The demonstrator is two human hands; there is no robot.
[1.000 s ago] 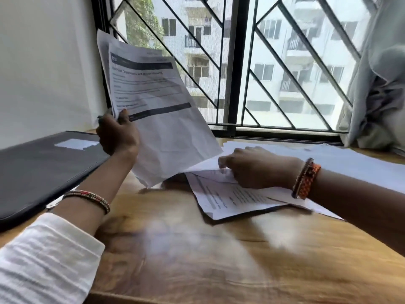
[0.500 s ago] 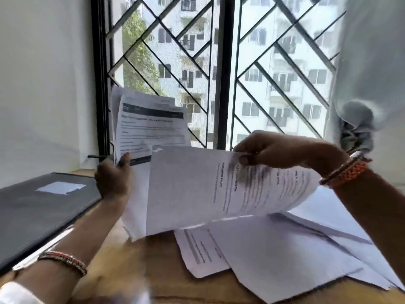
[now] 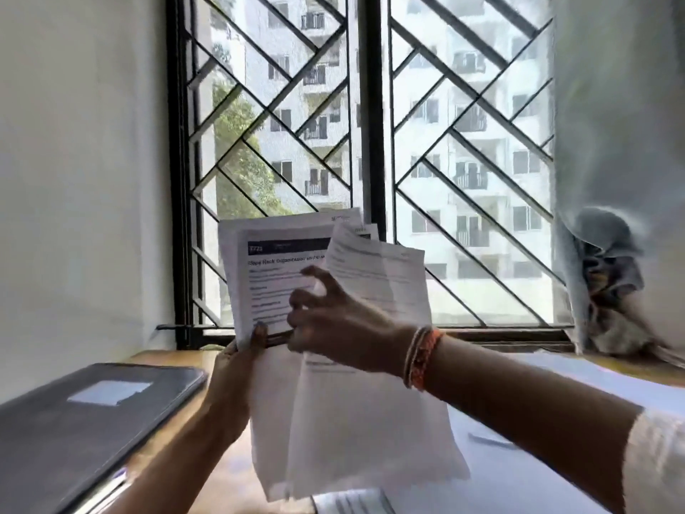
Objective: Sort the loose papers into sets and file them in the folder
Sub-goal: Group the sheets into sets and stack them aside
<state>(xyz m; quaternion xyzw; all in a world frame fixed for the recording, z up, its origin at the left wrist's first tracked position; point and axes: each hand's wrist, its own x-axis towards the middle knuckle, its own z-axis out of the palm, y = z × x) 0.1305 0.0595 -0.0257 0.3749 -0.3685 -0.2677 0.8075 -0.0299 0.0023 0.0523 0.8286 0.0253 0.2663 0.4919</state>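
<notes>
1. Two hands meet in front of the window grille (image 3: 363, 150), both raised above the table (image 3: 222, 473); the left hand (image 3: 237, 359) holds a sheaf of papers (image 3: 274, 276) upright, its thumb lying across the front of the lowest printed lines, so its grip is closed on the sheaf.
2. One single sheet (image 3: 374, 421) hangs just right of the sheaf and overlaps it; its top edge stands nearly level with the sheaf's top edge, and its lower part drops below the sheaf's bottom edge.
3. Across the front of both, the right hand (image 3: 330, 324) reaches with fingers spread and bent; the sheet lies against it, but whether its grip pinches the sheet or only touches it I cannot tell.
4. Left of the sheaf and lower, the dark folder (image 3: 74, 428) lies closed and flat on the table, a pale label (image 3: 111, 392) on its cover; it is well apart from both hands.
5. Right of the sheaf and below the right forearm, more loose papers (image 3: 519, 473) lie spread on the table; another printed page (image 3: 352, 502) shows at the bottom edge, beneath the hanging sheet.
6. Beaded bracelets (image 3: 420, 359) circle the right wrist; a bunched pale curtain (image 3: 608, 254) hangs far right of the sheaf, beside the window grille.
</notes>
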